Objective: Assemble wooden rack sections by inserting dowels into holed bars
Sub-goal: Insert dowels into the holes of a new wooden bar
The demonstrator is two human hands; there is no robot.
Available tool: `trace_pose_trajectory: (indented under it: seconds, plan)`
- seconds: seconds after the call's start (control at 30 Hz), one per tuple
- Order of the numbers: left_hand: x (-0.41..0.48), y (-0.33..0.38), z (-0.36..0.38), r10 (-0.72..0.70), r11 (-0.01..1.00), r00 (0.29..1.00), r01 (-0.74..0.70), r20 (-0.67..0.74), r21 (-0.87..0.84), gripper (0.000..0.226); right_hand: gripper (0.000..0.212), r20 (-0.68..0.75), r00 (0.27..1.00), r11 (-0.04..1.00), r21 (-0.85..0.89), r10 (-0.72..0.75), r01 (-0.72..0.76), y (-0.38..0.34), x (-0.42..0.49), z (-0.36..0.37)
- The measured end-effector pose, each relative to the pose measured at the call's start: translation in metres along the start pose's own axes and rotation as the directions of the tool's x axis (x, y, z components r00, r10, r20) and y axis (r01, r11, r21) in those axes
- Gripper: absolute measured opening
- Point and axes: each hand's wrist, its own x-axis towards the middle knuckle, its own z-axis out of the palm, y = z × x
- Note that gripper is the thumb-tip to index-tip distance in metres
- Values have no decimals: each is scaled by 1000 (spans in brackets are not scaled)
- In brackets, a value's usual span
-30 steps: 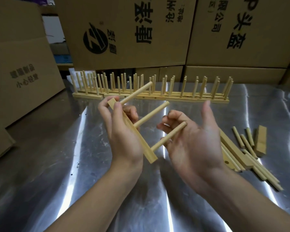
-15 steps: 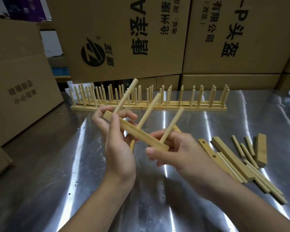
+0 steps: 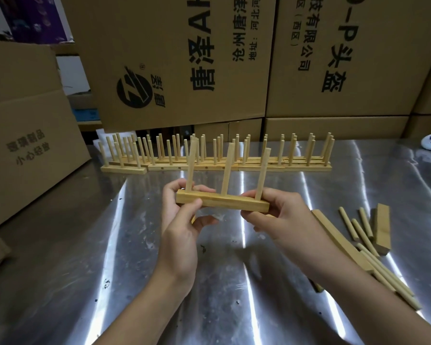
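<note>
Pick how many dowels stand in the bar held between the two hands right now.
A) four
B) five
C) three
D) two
C: three dowels rise upright from the bar, which the left hand and the right hand grip at its two ends above the table.

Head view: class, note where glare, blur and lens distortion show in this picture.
Head view: white glare streaks cross the steel table; cardboard boxes lean at the edges, wide-angle distortion; the bar, gripped by left hand and right hand, looks sharp.
</note>
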Motion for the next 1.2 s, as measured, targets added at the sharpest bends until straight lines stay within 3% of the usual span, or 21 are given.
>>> trace_pose_trajectory:
  seconds: [0.33, 0.4, 0.53, 0.6, 0.7, 1.2]
  plan:
    - [2, -3, -3, -90, 991, 996, 89, -5, -99, 27, 12, -19, 998, 991, -121, -67, 64, -2, 0, -2]
    - [2, -4, -3, -101, 990, 995, 100, -3, -99, 27, 34, -55, 996, 992, -108, -68, 61, -2, 0, -1]
    - [1, -4, -4, -118, 990, 993, 117, -3, -73, 26, 100, -106, 984, 971, -210, -142, 118, 0, -2, -3]
    - [1, -4, -3, -121, 991, 993, 121, -3, -65, 24, 113, -101, 979, 960, -236, -175, 148, -2, -2, -5]
    - [0, -5, -4, -130, 990, 991, 130, -4, -48, 15, 118, -86, 973, 943, -279, -213, 182, -4, -1, -7]
    - [6, -4, -6, -202, 979, 979, 202, -6, 7, 23, 116, -74, 957, 890, -393, -282, 232, -2, -2, -16]
